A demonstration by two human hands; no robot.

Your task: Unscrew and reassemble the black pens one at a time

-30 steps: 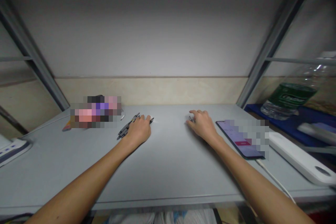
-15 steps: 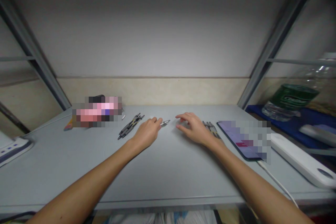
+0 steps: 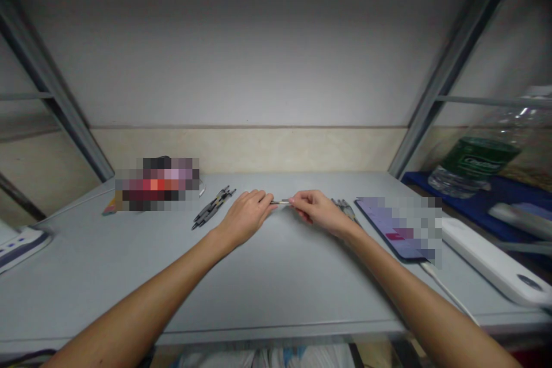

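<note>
Between my two hands, a slim pen (image 3: 281, 202) with a silvery end lies roughly level above the grey desk. My left hand (image 3: 250, 214) is closed around its left part, which the fingers hide. The thumb and fingertips of my right hand (image 3: 318, 210) pinch its right end. Left of my left hand, several grey and black pens (image 3: 213, 208) lie side by side at a slant. More such pens (image 3: 346, 211) rest just beyond my right wrist, partly covered by it.
A tablet or phone with a purple screen (image 3: 388, 230) lies at right, a white cable (image 3: 448, 287) running from it. Beside it is a long white case (image 3: 487, 259). A blurred-out reddish item (image 3: 157, 184) sits back left; a water bottle (image 3: 478, 155) stands far right.
My right hand, open and apart before, has closed on the right end of the pen. My left hand still holds the pen, now turned more level.
</note>
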